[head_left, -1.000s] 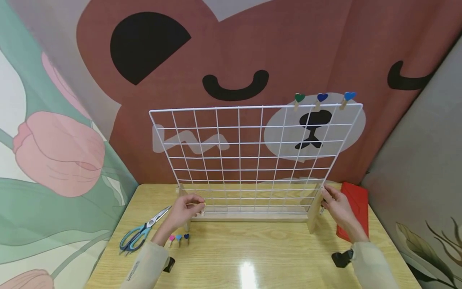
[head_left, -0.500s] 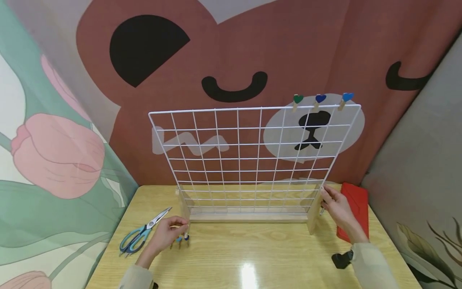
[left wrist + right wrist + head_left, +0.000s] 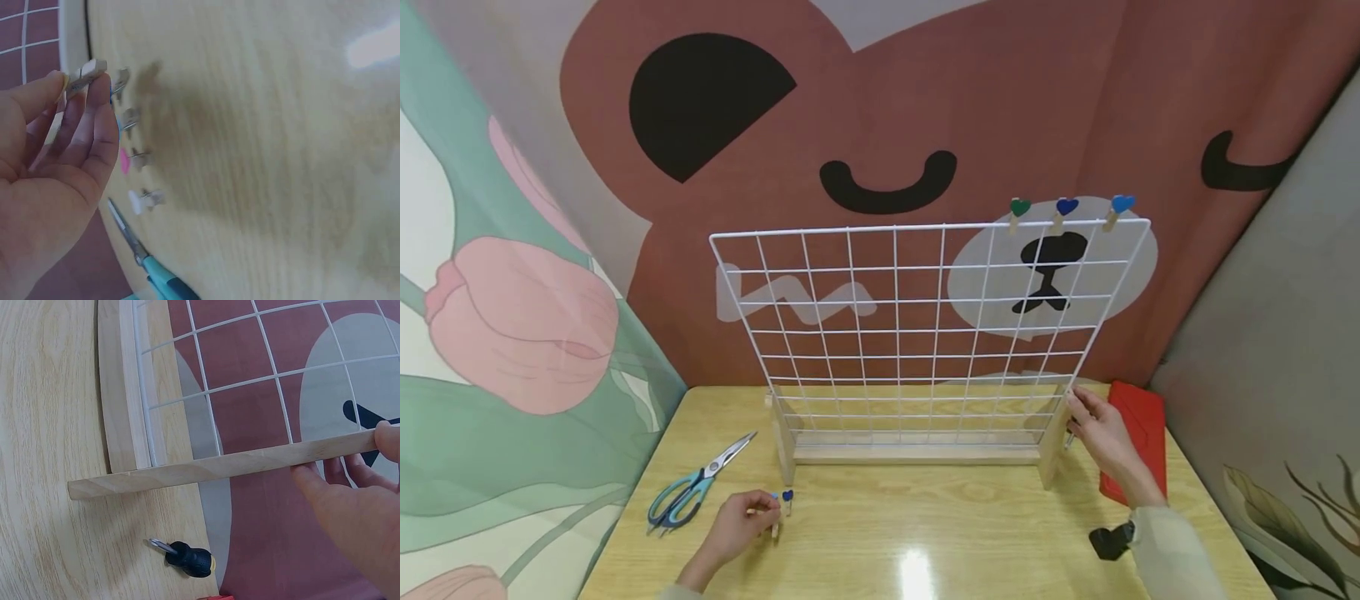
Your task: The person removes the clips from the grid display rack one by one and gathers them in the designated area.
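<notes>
My left hand [image 3: 737, 527] pinches a small wooden clothespin [image 3: 86, 75] between thumb and fingertips, low over the table's left part. A row of heart-topped clothespins lies under and beside it: a dark blue clothespin [image 3: 787, 497], a light blue one, a pink clothespin [image 3: 134, 159] and a white clothespin [image 3: 145, 200]. My right hand [image 3: 1103, 432] grips the wooden side post [image 3: 231, 464] of a stand, thumb on one face and fingers on the other. That stand bears a white wire grid [image 3: 895, 302], upright, with green, dark blue and light blue heart clothespins clipped along its top right.
Blue-handled scissors [image 3: 700, 483] lie at the table's left. Beyond the right post are a short black screwdriver [image 3: 190, 559] and a red pouch [image 3: 1138, 433]. A patterned curtain [image 3: 880, 108] hangs behind the table [image 3: 880, 533].
My left hand has moved from the grid's lower left corner down and leftward to the row of clothespins, still holding its clothespin. The right hand stays on the post.
</notes>
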A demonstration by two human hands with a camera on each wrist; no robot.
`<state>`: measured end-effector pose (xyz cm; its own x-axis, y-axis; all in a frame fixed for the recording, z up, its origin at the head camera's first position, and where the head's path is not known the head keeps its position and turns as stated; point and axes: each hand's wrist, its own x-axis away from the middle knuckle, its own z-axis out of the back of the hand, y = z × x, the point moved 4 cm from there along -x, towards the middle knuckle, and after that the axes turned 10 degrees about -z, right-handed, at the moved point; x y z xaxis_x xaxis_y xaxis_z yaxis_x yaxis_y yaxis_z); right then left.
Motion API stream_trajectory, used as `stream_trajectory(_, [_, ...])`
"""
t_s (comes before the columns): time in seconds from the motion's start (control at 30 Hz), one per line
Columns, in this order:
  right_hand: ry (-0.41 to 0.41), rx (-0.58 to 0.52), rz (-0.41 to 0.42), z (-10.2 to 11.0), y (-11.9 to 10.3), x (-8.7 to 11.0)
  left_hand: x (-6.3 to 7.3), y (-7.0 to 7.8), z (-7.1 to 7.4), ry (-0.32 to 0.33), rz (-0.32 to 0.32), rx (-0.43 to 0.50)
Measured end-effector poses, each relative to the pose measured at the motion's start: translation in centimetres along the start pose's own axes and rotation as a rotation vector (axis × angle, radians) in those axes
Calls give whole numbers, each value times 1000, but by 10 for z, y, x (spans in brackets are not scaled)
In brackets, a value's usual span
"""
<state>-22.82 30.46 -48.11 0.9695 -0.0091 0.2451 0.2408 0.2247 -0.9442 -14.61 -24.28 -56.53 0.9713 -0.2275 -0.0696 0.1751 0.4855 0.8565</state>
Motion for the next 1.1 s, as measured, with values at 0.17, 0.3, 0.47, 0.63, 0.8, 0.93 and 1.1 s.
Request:
stream_trajectory(0.17, [-1, -3, 8, 1, -1, 0, 3, -4, -11, -34, -34, -10])
stream_trajectory(0.3, [0, -3, 10, 1, -1, -1, 5, -8, -19, -60, -78, -19])
stream_trajectory(0.47, [6, -12, -1, 1, -2, -1, 3, -10, -21, -56, -88, -50])
stream_trajectory(0.63, [8, -10, -5, 0, -3, 1, 2, -12, -22, -37, -69, -73])
stream_trajectory(0.8, [10, -19, -7, 0, -3, 0, 2, -15, -23, 27, -17, -146])
stream_trajectory(0.93, [10, -10, -9, 0, -3, 0, 3, -17, -22, 69, 21, -191])
stream_trajectory(1.1, [12, -12, 3, 1, -3, 0, 3, -19, -22, 102, 38, -209])
